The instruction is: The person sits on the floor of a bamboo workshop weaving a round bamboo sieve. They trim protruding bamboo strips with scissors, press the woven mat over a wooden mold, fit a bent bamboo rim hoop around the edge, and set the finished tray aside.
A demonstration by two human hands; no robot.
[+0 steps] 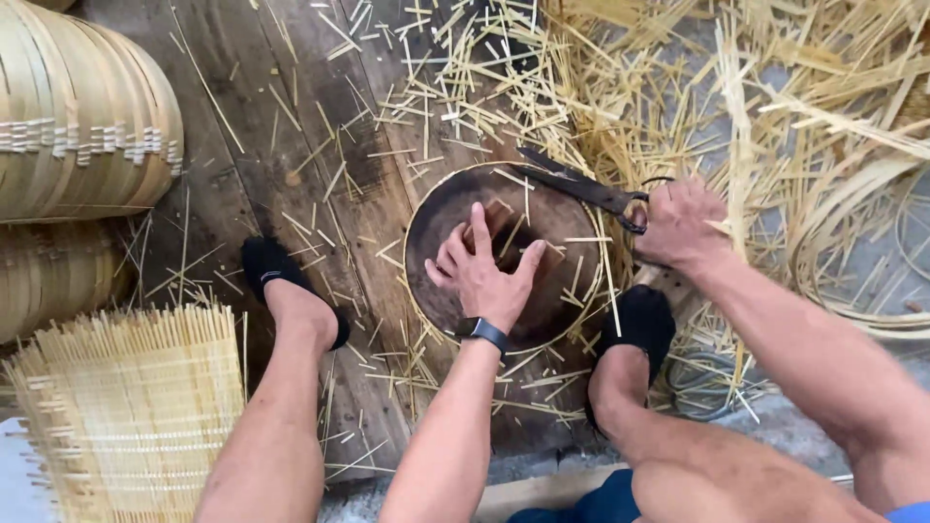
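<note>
In the head view, the left hand (481, 269) lay spread open, fingers flat on the round dark wooden block (455, 208) between the feet. The right hand (678, 226) was closed around the handles of the dark scissors (577, 184), which rested on the block's far rim.

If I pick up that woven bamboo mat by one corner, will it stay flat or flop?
The woven mat would probably bend but not drape; its strips look thin and springy. It likely feels light, being an open weave. Loose stick ends along its edges may snag or slip out.
</note>
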